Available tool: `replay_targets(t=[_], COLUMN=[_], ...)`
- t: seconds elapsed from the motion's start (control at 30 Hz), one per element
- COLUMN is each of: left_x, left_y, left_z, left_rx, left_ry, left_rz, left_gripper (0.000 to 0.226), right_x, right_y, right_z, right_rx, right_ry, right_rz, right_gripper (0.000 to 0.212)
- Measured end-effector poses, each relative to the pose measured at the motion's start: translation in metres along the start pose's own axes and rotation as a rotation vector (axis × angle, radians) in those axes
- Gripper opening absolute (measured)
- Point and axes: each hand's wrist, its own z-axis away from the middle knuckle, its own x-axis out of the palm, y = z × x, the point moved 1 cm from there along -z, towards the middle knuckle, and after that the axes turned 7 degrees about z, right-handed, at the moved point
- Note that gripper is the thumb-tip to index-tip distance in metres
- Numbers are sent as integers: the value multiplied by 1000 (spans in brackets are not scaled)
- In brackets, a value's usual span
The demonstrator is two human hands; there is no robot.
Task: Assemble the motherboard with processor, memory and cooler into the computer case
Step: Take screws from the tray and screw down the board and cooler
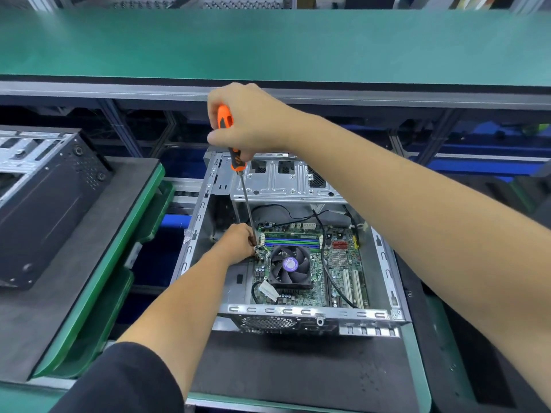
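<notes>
Already seated inside the open silver sheet-metal computer case [384, 254]: green printed-circuit motherboard [340, 263], carrying black square fan cooler [289, 267] and long green-and-blue memory slots and sticks [290, 241]; processor presumably under the cooler, hidden. Right hand [247, 117] clenched round the handle of the long orange-and-black screwdriver [238, 171], shaft running down to the board's near-left edge beside the cooler. Left hand [238, 244] down at the tip, fingers pinching or steadying something there, too small to identify. Judged well along: placement done, fastening under way. Probably left: remaining board screws, loose black cables [326, 257] to plug, side panel to close. Second dark case [44, 204] on the left tray, untouched
</notes>
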Motion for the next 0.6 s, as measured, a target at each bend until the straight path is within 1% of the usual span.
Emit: replay_targets(t=[0.07, 0.13, 0.2, 0.23, 0.27, 0.33, 0.37, 0.43, 0.5, 0.53, 0.6], left_x=[1, 1, 2, 2, 2, 3, 3, 3, 4, 3, 3], left_y=[0, 0, 0, 0, 0, -1, -1, -1, -1, 0, 2], left_z=[-1, -2, -3, -3, -4, -5, -5, -6, -7, -6, -5], left_rx=[16, 9, -2, -8, -14, -17, -13, -4, -6, -12, -19], left_ry=[-16, -16, -13, -14, -18, -24, -23, -27, -22, -20, -20], left_rz=[-47, -55, -61, -65, -64, -62, -68, -69, -53, -58, -77], left_gripper=[14, 13, 13, 13, 14, 19, 20, 24, 25, 24, 22], right_x=[-2, -1, -1, -3, -6, -13, -15, -15, -14, -14, -13], right_y=[-1, -4, -9, -12, -15, -19, -21, -20, -20, -20, -21], right_z=[-1, -1, -1, -1, -1, 0, 0, 3, 4, 4, 3], right_rx=[-76, -73, -24, -6, 4, 3, -15, -66, -99, -90, -27], right_ry=[15, 10, -11, -52, -117, -254, -271, -231, -185, -158, -111], right_rz=[224, 371, 464, 464, 428, 395, 404, 418, 438, 476, 565], right_gripper=[10, 21, 33, 34, 30, 16, 16, 17, 12, 14, 26])
